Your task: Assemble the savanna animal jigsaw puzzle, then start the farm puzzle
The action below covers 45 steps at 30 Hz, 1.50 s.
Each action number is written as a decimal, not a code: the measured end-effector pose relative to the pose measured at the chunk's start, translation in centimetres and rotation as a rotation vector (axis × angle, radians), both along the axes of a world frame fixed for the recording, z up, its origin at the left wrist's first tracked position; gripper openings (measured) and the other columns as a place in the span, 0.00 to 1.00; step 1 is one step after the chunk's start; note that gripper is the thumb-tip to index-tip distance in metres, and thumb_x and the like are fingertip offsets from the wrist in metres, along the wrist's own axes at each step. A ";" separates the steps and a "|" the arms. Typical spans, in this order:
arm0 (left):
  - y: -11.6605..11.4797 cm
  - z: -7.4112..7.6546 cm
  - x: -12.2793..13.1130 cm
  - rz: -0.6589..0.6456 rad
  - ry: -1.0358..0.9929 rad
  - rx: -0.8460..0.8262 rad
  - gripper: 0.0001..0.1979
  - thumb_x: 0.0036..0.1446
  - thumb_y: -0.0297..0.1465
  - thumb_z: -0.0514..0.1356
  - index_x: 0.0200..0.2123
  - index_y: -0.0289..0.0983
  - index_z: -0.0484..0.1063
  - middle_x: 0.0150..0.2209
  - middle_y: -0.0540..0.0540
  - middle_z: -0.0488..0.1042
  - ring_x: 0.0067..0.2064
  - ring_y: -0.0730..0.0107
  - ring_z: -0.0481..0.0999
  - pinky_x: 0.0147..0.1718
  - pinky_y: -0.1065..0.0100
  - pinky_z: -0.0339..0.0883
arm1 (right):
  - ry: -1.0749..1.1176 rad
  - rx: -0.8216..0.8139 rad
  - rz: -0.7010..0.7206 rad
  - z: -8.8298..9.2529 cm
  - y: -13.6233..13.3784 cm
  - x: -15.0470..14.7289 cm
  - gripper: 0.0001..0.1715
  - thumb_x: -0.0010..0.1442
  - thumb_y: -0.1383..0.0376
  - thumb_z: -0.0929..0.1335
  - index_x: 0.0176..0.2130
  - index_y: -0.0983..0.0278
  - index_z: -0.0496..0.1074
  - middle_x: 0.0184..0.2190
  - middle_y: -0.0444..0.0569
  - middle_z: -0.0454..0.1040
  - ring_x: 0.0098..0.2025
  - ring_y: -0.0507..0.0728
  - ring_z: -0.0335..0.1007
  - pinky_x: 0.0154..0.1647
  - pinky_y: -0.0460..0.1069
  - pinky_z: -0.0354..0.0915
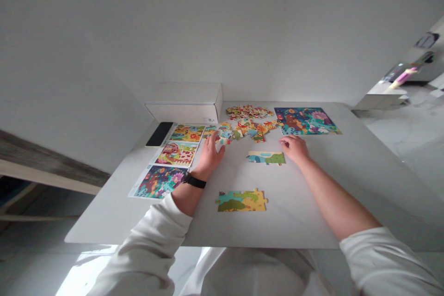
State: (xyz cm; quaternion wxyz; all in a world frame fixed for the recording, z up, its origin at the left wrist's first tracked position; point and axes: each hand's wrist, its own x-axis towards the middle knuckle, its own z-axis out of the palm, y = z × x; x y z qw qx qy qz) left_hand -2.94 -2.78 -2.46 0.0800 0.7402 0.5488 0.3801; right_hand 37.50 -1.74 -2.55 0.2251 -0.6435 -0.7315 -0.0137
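My left hand, with a dark watch on the wrist, reaches to the left end of a loose heap of animal puzzle pieces. Its thumb stands apart from the fingers, and the fingertips are over or touching some pieces; exact contact cannot be made out. My right hand is curled closed just above the right end of a joined puzzle strip showing blue and green shapes. No piece shows in it. Nearer to me lies a larger joined puzzle section in teal, green and yellow.
A second pile of puzzle pieces lies farther back. A dark, colourful picture sheet lies at the back right. On the left are a reference sheet with three pictures, a black phone and a white box against the wall.
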 end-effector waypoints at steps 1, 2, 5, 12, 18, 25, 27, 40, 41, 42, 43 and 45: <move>0.0 -0.1 0.0 0.006 -0.006 0.009 0.34 0.67 0.32 0.62 0.73 0.39 0.57 0.58 0.37 0.78 0.61 0.52 0.77 0.65 0.48 0.70 | 0.001 0.002 0.003 0.0 0.0 0.0 0.17 0.66 0.67 0.67 0.47 0.59 0.85 0.49 0.54 0.85 0.51 0.65 0.79 0.56 0.58 0.70; 0.0 -0.2 0.0 0.015 -0.008 0.017 0.36 0.67 0.32 0.62 0.74 0.38 0.56 0.58 0.36 0.78 0.61 0.51 0.77 0.66 0.47 0.69 | 0.002 0.004 0.005 0.0 0.0 0.0 0.17 0.66 0.67 0.67 0.46 0.59 0.85 0.49 0.54 0.85 0.51 0.65 0.79 0.56 0.58 0.70; 0.2 -0.4 0.0 0.060 -0.014 0.027 0.39 0.65 0.32 0.64 0.75 0.38 0.54 0.58 0.36 0.78 0.60 0.50 0.77 0.66 0.47 0.69 | 0.007 0.010 0.011 0.1 -0.1 0.0 0.16 0.66 0.67 0.67 0.45 0.58 0.85 0.49 0.54 0.85 0.51 0.65 0.79 0.55 0.58 0.70; 0.4 -0.3 -0.4 0.144 -0.012 -0.025 0.39 0.63 0.32 0.65 0.74 0.37 0.56 0.60 0.34 0.76 0.62 0.47 0.76 0.65 0.45 0.68 | -0.024 -0.005 0.016 0.4 -0.2 0.0 0.16 0.67 0.67 0.67 0.46 0.59 0.85 0.49 0.54 0.85 0.51 0.65 0.79 0.55 0.57 0.69; 0.1 -0.2 -0.2 0.167 0.047 -0.052 0.30 0.64 0.32 0.65 0.67 0.38 0.63 0.57 0.35 0.78 0.60 0.45 0.76 0.65 0.43 0.68 | -0.030 -0.012 0.000 0.5 -0.3 -0.2 0.16 0.67 0.67 0.67 0.46 0.59 0.85 0.49 0.53 0.86 0.51 0.64 0.79 0.53 0.56 0.68; 0.2 -0.7 -0.1 0.155 0.117 -0.054 0.21 0.62 0.33 0.67 0.57 0.42 0.71 0.55 0.38 0.79 0.58 0.44 0.77 0.64 0.44 0.68 | -0.033 -0.006 0.008 0.4 -0.3 -0.2 0.16 0.67 0.68 0.68 0.46 0.57 0.85 0.49 0.51 0.86 0.51 0.64 0.79 0.54 0.56 0.68; 0.2 -0.7 -0.2 0.134 0.122 -0.065 0.20 0.62 0.34 0.67 0.57 0.43 0.72 0.55 0.38 0.79 0.58 0.44 0.78 0.63 0.44 0.68 | -0.041 -0.009 0.008 0.5 -0.4 -0.2 0.16 0.67 0.68 0.68 0.46 0.57 0.85 0.50 0.51 0.86 0.52 0.63 0.79 0.56 0.56 0.68; 0.3 -1.1 -0.1 0.085 0.141 -0.094 0.18 0.63 0.36 0.67 0.56 0.45 0.77 0.59 0.39 0.81 0.63 0.41 0.77 0.68 0.40 0.62 | -0.049 -0.049 0.035 1.2 -0.7 -0.4 0.18 0.68 0.71 0.67 0.47 0.57 0.85 0.51 0.51 0.85 0.52 0.62 0.78 0.59 0.56 0.68; 0.4 -1.2 -0.2 0.083 0.143 -0.085 0.18 0.63 0.36 0.67 0.56 0.45 0.78 0.58 0.39 0.82 0.62 0.42 0.77 0.68 0.40 0.63 | -0.053 -0.048 0.035 1.2 -0.7 -0.5 0.17 0.68 0.71 0.67 0.47 0.57 0.85 0.50 0.51 0.85 0.52 0.62 0.78 0.59 0.56 0.69; 0.4 -1.1 -0.2 0.080 0.144 -0.074 0.17 0.63 0.36 0.68 0.55 0.45 0.78 0.57 0.40 0.82 0.62 0.43 0.78 0.67 0.41 0.63 | -0.056 -0.047 0.036 1.3 -0.7 -0.5 0.17 0.68 0.71 0.67 0.46 0.57 0.85 0.50 0.51 0.85 0.52 0.62 0.78 0.59 0.56 0.69; 0.4 -1.1 -0.2 0.077 0.144 -0.063 0.17 0.63 0.36 0.67 0.55 0.45 0.78 0.57 0.40 0.82 0.61 0.43 0.78 0.67 0.42 0.64 | -0.058 -0.048 0.037 1.3 -0.7 -0.5 0.17 0.68 0.71 0.67 0.46 0.57 0.85 0.50 0.51 0.85 0.51 0.62 0.78 0.59 0.56 0.69; 0.4 -0.7 -0.2 0.063 0.133 -0.045 0.16 0.63 0.34 0.66 0.54 0.45 0.79 0.57 0.41 0.82 0.61 0.45 0.79 0.66 0.44 0.66 | -0.048 -0.041 0.041 1.6 -0.6 -0.5 0.19 0.67 0.73 0.67 0.47 0.57 0.85 0.49 0.51 0.85 0.51 0.62 0.79 0.58 0.56 0.70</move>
